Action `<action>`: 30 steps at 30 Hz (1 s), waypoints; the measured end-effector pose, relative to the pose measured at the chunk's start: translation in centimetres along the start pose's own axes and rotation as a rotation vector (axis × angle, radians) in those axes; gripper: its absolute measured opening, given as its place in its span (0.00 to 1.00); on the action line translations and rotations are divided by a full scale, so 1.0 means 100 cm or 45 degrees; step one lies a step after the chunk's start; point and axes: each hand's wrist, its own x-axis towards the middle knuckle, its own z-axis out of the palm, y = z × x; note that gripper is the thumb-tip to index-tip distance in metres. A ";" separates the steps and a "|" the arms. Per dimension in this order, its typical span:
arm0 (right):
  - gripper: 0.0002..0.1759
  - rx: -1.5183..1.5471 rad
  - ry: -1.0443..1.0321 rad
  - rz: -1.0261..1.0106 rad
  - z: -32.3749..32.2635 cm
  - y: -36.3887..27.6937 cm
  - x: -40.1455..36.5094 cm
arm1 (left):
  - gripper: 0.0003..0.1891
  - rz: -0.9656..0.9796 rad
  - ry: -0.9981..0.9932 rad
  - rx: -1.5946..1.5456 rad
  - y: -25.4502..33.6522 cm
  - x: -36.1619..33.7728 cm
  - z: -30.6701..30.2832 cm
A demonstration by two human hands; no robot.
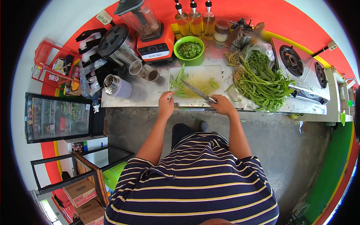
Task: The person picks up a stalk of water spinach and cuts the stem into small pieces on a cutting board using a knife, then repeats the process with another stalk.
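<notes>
My right hand (pixel 224 105) is closed round the dark handle of a kitchen knife (pixel 195 90). Its blade points left and away over a white cutting board (pixel 210 71). Cut green leaf pieces (pixel 176 81) lie at the board's left side, and small chopped bits (pixel 214 84) lie to the right of the blade. At the board's front left corner is my left hand (pixel 166 104), thumb and forefinger apart, fingertips beside the lower end of the greens. Its other fingers are partly hidden.
A large pile of leafy stems (pixel 258 84) lies right of the board, near a gas stove (pixel 300 67). Behind the board stands a green bowl (pixel 189 62) of chopped greens. A red blender (pixel 153 47), cups and a metal-topped container (pixel 119 87) stand left.
</notes>
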 end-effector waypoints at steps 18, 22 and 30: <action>0.18 0.032 0.010 0.339 -0.046 0.045 -0.025 | 0.18 0.065 0.046 0.456 -0.028 0.016 0.013; 0.18 0.072 0.143 0.342 -0.049 0.046 -0.023 | 0.14 0.082 0.019 0.443 -0.040 0.020 0.015; 0.16 0.230 0.161 0.294 -0.060 0.033 -0.027 | 0.10 -0.140 0.005 -0.224 -0.015 0.026 -0.004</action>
